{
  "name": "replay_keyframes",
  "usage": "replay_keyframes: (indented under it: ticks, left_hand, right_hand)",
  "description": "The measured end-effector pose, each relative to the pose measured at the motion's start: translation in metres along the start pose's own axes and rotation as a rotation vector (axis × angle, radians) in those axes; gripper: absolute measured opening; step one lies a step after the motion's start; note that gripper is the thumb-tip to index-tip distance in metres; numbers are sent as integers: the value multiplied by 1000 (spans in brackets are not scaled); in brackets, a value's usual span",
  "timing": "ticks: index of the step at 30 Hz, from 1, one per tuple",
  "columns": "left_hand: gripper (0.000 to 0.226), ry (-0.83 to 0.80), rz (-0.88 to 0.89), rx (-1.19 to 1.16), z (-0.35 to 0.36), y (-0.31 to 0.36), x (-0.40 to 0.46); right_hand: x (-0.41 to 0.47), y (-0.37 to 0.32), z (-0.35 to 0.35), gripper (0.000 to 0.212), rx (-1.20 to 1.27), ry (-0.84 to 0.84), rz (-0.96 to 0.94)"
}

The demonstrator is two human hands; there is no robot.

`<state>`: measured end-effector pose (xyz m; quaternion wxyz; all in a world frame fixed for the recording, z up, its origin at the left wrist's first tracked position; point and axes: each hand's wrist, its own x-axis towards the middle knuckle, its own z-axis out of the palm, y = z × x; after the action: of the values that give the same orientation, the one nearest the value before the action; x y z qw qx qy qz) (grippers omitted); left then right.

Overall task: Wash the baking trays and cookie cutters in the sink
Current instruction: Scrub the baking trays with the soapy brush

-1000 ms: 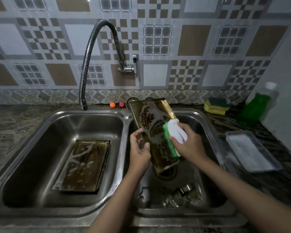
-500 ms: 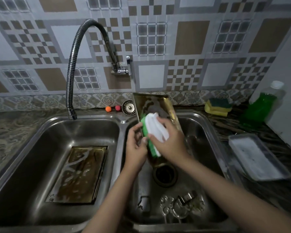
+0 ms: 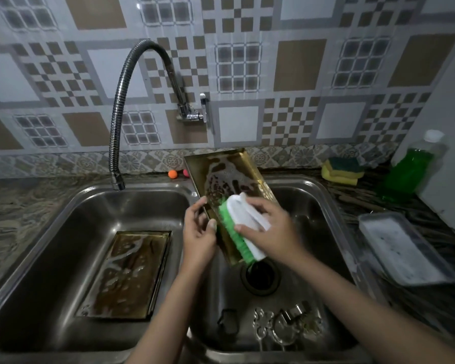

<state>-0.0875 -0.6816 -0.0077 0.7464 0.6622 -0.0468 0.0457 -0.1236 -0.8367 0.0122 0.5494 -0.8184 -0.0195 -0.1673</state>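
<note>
Baking tray (image 3: 229, 177) more exposed, brush (image 3: 243, 227) slid lower, right hand (image 3: 271, 229)

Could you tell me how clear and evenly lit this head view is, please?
Head view: wide-angle bending curves the sink rim and tiles; corners fall dark; the cookie cutters look soft and dim; the scrubbing brush and right hand smear slightly.

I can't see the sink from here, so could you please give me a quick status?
Left hand steadying gold tray; right hand scrubbing with brush. Second tray in left basin. Cookie cutters unwashed below. Nothing obstructing.
</note>
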Motion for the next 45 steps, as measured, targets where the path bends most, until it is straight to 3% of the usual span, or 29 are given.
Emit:
replay_keyframes:
  ticks: [3,6,11,15,19,23,25,28,36,41,45]
  left_hand:
    - [52,25,-24,66,-12,-4,-5]
    - [53,17,-98,27,-16,-6,-15]
    - [55,31,-220,-17,-25,-21,-27]
    - [56,14,-279,-45,-21,-31,-33]
    - [46,-107,-399,-158,-11,-26,-39]
    - [36,-209,-567,-7,-6,-23,-40]
    - [27,-249,-529,188,-2,-23,-39]
    - [21,-303,-437,266,9,-19,-36]
    - [40,-581,-564,-29,36,-6,-40]
    - [48,-438,-656,-194,42,-15,-43]
    - [28,-292,-420,-156,30,-18,-51]
  right_hand:
    - [12,-5,-35,68,141,80,85]
    - [16,-6,-73,74,52,161,21]
    - [-3,22,-101,57,-125,0,89]
    - [-22,39,-96,51,-63,-126,158]
    - [-30,40,-83,38,-9,-164,211]
    - [-35,48,-69,34,5,14,253]
    - [-40,52,-63,34,27,43,288]
    - [-48,55,-53,34,-21,38,298]
    - [-65,51,-29,33,-26,-18,248]
    - [-68,43,-20,27,85,-6,191]
    - [-61,36,-22,37,148,0,200]
